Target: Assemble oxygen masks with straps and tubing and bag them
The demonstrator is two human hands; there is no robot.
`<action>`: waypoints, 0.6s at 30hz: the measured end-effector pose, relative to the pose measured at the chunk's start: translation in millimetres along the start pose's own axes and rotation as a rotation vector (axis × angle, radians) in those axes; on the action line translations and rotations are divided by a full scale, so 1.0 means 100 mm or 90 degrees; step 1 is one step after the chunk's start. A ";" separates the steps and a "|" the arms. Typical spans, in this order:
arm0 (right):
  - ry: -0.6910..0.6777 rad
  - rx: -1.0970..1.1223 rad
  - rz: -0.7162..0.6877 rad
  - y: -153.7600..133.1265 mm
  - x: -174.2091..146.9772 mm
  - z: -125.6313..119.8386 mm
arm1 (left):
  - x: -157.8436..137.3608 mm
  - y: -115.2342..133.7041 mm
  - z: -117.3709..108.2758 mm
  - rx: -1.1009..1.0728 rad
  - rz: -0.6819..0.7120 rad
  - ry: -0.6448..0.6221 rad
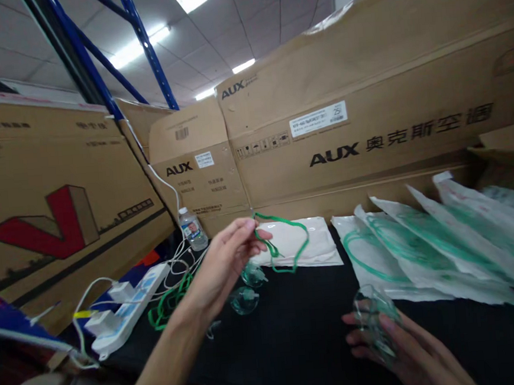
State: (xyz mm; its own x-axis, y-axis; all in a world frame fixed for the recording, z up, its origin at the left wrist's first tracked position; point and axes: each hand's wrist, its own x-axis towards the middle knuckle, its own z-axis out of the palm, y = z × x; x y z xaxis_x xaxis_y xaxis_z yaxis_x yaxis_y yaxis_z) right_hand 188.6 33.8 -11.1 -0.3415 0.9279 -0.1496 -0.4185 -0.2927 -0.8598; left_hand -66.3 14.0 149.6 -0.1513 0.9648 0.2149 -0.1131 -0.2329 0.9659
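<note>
My left hand (237, 247) is raised over the black table, its thumb and fingers pinched on a green elastic strap (303, 245) that hangs in a loop to the right. Lower right, my right hand (402, 341) has its fingers wrapped round a clear, green-tinted oxygen mask (374, 320); motion blurs its outline a little. Two more masks lie on the table just past my left wrist, the nearer mask (244, 301) and the farther mask (253, 274). Left of my forearm is a heap of green straps (170, 303).
Sealed bags (378, 260) with coiled green tubing lean in a row at the right. A flat white packet (305, 242) lies at the back. On the left are a power strip (133, 312) with plugs and cables, and a water bottle (193, 230). Cardboard walls (282, 172) enclose the table.
</note>
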 end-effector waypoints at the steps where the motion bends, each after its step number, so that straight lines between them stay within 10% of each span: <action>1: 0.002 0.017 -0.021 -0.01 -0.01 0.01 | -0.08 -0.20 0.11 -0.039 -0.050 -0.013; 8: 0.139 0.054 -0.136 0.06 -0.04 -0.02 | -0.55 -1.41 0.20 0.067 -0.321 0.023; 13: 0.192 -0.145 -0.189 0.02 -0.12 0.07 | -0.71 -1.47 -0.07 0.267 -0.269 0.017; 18: -0.008 -0.253 -0.170 -0.09 -0.22 0.13 | -0.81 -1.28 -0.19 0.514 -0.090 -0.011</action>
State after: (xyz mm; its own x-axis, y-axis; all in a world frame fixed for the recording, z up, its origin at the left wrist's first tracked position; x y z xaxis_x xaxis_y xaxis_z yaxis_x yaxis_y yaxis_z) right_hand 188.7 13.3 6.3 -0.2776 0.9548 0.1062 -0.1394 0.0693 -0.9878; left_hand -58.0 -36.2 6.3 -0.1720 0.9819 0.0787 0.6127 0.0441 0.7891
